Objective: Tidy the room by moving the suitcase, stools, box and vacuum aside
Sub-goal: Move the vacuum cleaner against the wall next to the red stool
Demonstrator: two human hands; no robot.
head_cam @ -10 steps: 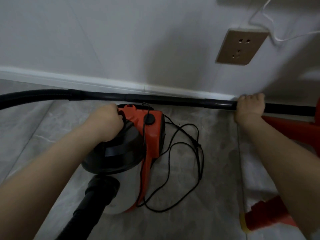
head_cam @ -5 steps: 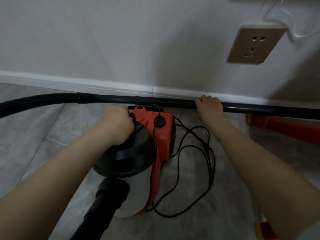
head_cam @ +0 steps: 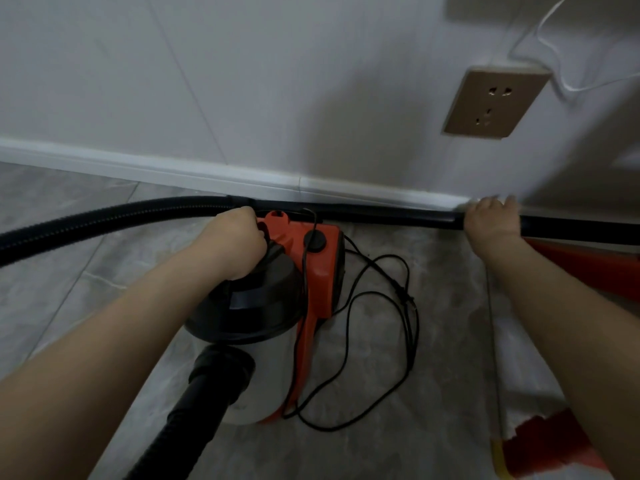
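- The orange-and-black canister vacuum [head_cam: 277,289] stands on the grey tiled floor [head_cam: 69,289], just short of the white skirting board [head_cam: 207,174]; the left hand [head_cam: 235,244] grips its top handle.
- The right hand [head_cam: 491,223] curls over the rigid black wand [head_cam: 381,213] lying along the skirting board, to the right of the vacuum.
- Risk: the loose black power cord [head_cam: 398,323], looped right of the vacuum, could snag or trip.
- Risk: lifting may swing the ribbed black hose [head_cam: 104,220] or scrape the wand against the wall.
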